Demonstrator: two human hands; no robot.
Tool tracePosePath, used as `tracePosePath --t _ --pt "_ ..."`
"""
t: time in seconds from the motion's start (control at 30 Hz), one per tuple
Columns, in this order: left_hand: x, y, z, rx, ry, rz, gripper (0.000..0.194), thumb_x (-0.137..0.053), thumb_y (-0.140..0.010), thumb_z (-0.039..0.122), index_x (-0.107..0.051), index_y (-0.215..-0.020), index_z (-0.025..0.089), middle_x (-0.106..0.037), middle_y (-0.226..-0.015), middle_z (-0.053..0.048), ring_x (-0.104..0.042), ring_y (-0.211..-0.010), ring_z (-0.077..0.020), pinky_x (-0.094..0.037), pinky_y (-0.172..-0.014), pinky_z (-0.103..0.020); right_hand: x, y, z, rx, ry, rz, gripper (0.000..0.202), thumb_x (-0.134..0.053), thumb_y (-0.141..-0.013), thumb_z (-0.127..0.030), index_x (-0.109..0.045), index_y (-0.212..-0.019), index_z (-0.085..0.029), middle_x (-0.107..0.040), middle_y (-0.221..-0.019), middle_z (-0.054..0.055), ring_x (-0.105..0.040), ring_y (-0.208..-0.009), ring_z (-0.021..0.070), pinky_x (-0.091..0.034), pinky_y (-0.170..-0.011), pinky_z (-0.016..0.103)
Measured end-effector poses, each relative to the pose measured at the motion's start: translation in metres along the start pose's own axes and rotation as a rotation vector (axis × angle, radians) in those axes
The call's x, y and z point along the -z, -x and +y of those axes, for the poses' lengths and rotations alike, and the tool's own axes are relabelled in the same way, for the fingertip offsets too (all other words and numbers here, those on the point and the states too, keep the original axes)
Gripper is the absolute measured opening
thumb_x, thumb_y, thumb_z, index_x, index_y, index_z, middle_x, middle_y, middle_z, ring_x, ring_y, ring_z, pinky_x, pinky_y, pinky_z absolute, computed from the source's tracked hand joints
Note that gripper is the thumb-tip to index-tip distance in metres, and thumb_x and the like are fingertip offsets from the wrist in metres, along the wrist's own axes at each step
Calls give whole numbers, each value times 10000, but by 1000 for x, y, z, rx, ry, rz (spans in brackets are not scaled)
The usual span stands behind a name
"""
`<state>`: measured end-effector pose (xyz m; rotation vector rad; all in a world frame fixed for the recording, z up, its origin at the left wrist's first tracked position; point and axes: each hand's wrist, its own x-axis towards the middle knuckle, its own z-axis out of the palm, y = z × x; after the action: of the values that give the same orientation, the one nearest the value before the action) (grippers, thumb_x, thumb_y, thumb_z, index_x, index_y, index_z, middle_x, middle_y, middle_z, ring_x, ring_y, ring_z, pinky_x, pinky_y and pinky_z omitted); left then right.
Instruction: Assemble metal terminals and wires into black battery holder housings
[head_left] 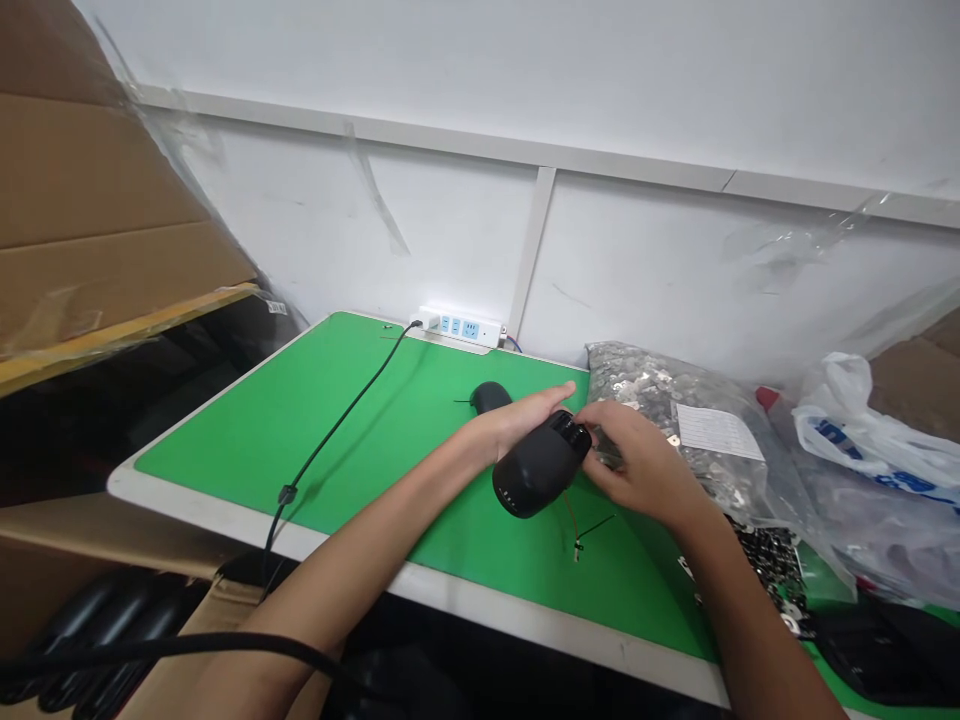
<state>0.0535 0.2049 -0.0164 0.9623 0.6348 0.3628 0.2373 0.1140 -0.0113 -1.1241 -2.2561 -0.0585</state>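
Note:
Over the green-topped table, my left hand point(519, 420) grips a black rounded housing point(534, 472) from behind, its thumb stretched out. The housing is tilted, with a slotted end toward the upper right and a row of small light marks near its lower rim. My right hand point(636, 458) is closed at the slotted end, its fingertips touching there; whatever they pinch is hidden. Below the housing hangs a thin wire point(576, 530) with a small connector. Behind my left wrist, another black rounded part point(491, 398) lies on the table.
A white power strip point(469, 330) with a plugged-in black cable point(337, 425) sits at the wall. Right stand a clear bag of metal pieces point(652, 390), a white plastic bag point(862, 430) and a black tray point(892, 650). Cardboard boxes point(97, 200) flank the left.

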Motion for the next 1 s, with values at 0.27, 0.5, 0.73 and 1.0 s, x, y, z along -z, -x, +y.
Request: tracePosePath --t 0.27,0.5,0.73,1.0 --pt "-6 8 11 133 73 34 443 -530 -1019 488 -717 -843 127 -657 -616 -38 -533 -449 -129 -421 -468 -251 -4 1 3 -155 -81 41 310 -579 -939 -213 -540 -1246 -232 -677 -1070 101 -679 -962 271 -569 -828 439" --pt "-7 21 28 -356 122 209 310 -591 -867 311 -747 -1060 124 -688 -813 -32 -634 -681 -160 -525 -586 -254 -13 3 13 -509 -513 327 403 -437 -1069 -520 -546 -1356 -259 -688 -1269 131 -686 -1187 294 -567 -1022 514" --pt "-29 11 8 -713 136 394 483 -735 -835 410 -655 -1251 178 -733 -1072 -53 -696 -949 -180 -573 -770 -252 -15 -7 -7 -441 -293 336 806 -842 -769 -635 -523 -1401 -248 -630 -1426 172 -621 -1313 393 -525 -1099 607" --pt "-47 71 -8 -896 -246 409 631 -944 -715 492 -628 -1171 193 -741 -1109 -71 -716 -952 -182 -579 -797 -266 -4 -7 -2 -420 -1116 386 722 -908 -727 -593 -568 -1299 -312 -754 -1235 69 -731 -1095 287 -607 -935 430"
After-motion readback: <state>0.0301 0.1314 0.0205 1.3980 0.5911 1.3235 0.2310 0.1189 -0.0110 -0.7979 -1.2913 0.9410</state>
